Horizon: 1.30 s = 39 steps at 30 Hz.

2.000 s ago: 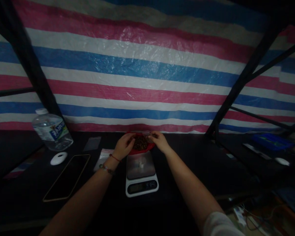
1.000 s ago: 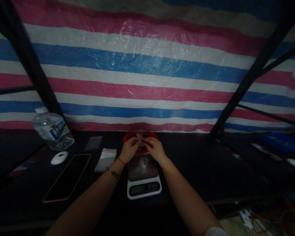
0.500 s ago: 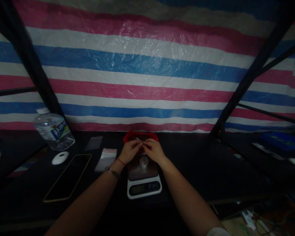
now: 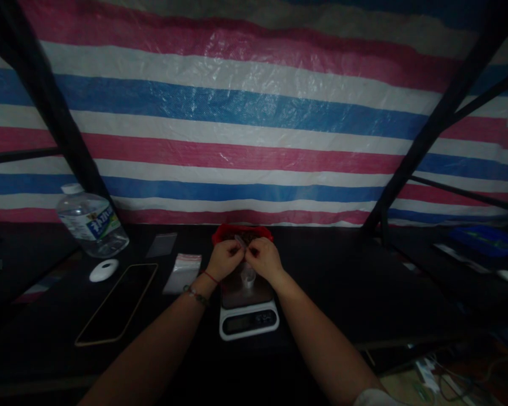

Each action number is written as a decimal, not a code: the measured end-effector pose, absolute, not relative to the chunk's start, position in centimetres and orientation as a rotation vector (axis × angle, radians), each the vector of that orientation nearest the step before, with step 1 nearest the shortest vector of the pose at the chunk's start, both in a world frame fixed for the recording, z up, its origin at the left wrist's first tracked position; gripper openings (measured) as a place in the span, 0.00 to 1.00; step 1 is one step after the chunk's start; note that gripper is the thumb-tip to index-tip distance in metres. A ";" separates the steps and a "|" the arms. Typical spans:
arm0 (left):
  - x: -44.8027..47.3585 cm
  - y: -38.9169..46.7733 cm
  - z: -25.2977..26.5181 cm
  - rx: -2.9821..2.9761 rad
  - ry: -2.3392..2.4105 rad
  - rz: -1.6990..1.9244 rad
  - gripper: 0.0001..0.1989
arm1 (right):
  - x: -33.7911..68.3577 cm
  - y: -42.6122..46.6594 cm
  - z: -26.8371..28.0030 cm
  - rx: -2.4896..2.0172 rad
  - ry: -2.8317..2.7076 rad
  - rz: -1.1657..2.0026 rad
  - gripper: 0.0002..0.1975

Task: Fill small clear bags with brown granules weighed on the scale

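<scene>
Head view: left hand (image 4: 225,258) and right hand (image 4: 263,258) meet fingertip to fingertip, pinching a small clear bag (image 4: 239,241) between them, above the kitchen scale (image 4: 248,307) and just before the red bowl (image 4: 242,232). A small cup (image 4: 248,277) stands on the scale beneath the wrists. Spare bags (image 4: 182,273), phone (image 4: 117,303) and bottle (image 4: 92,221) lie to the left. Both forearms reach forward, fingers curled.

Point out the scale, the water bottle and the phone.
scale (image 4: 249,322), head view, on its white front by the display
water bottle (image 4: 93,223), head view, on its label
phone (image 4: 117,303), head view, on the middle of its dark screen
</scene>
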<state>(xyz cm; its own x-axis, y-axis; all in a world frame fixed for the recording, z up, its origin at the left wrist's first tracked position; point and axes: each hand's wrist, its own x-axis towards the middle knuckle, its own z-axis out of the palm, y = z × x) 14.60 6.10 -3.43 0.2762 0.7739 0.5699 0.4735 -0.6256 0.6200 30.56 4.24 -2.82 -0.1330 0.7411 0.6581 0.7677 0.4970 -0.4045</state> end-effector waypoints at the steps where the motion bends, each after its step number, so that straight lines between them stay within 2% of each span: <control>1: 14.6 6.0 -3.4 2.236 1.153 1.281 0.08 | 30.6 4.3 -2.8 -1.277 -1.844 -0.058 0.06; 5: 14.6 5.9 -3.0 2.283 1.169 1.377 0.07 | 31.3 4.6 -2.7 -1.292 -1.725 0.039 0.08; 9: 14.3 6.0 -2.5 2.268 1.104 1.625 0.08 | 32.0 5.4 -3.1 -1.054 -1.655 0.276 0.07; 13: 13.8 6.0 -2.4 2.306 0.948 1.659 0.07 | 32.2 6.6 -4.2 -0.940 -1.432 0.639 0.23; 15: 13.7 5.9 -2.5 2.336 0.891 1.619 0.07 | 32.1 6.9 -4.6 -0.897 -1.343 0.876 0.27; 20: 13.5 6.2 -2.7 2.307 0.983 1.615 0.09 | 32.3 6.7 -4.5 -0.823 -1.231 1.173 0.22; 24: 12.6 7.3 -2.9 2.293 1.211 1.667 0.09 | 32.9 6.9 -4.3 -0.876 -1.062 1.147 0.21; 31: 11.2 8.7 -3.3 2.516 1.554 1.495 0.08 | 33.6 8.3 -5.3 -0.972 -1.026 0.818 0.19; 36: 10.9 8.7 -3.0 2.574 1.532 1.368 0.10 | 33.5 8.3 -5.8 -1.079 -1.220 0.667 0.18; 39: 10.2 8.5 -2.2 2.694 1.308 1.222 0.09 | 32.9 8.2 -5.4 -1.101 -1.246 0.655 0.18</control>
